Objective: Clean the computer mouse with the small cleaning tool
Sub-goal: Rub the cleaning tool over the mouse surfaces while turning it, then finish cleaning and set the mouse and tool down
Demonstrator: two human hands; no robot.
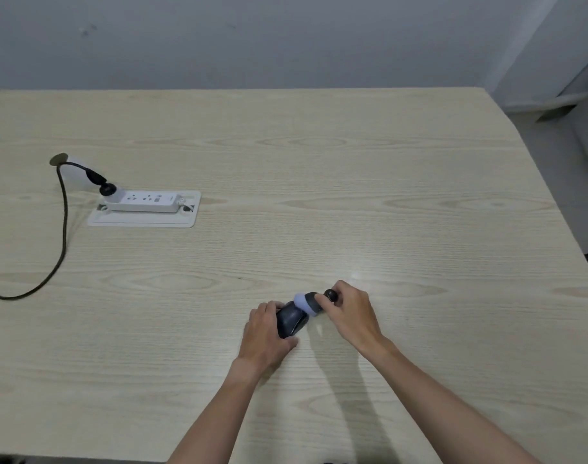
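Note:
A dark grey computer mouse [290, 321] lies on the pale wooden table [319, 195], right of centre and near me. My left hand [267, 333] grips it from the left side, thumb under its near end. My right hand [351, 311] holds a small cleaning tool [314, 303] with a dark handle and a pale blue-grey brush head. The brush head presses on the far end of the mouse. The tool's black end knob sticks out above my right fingers.
A white power strip [145, 200] sits on a white plate at the left, with a black plug and a cable [63, 236] running off the left edge. A cable hole [59, 159] lies behind it. The table's right edge slants down at the right.

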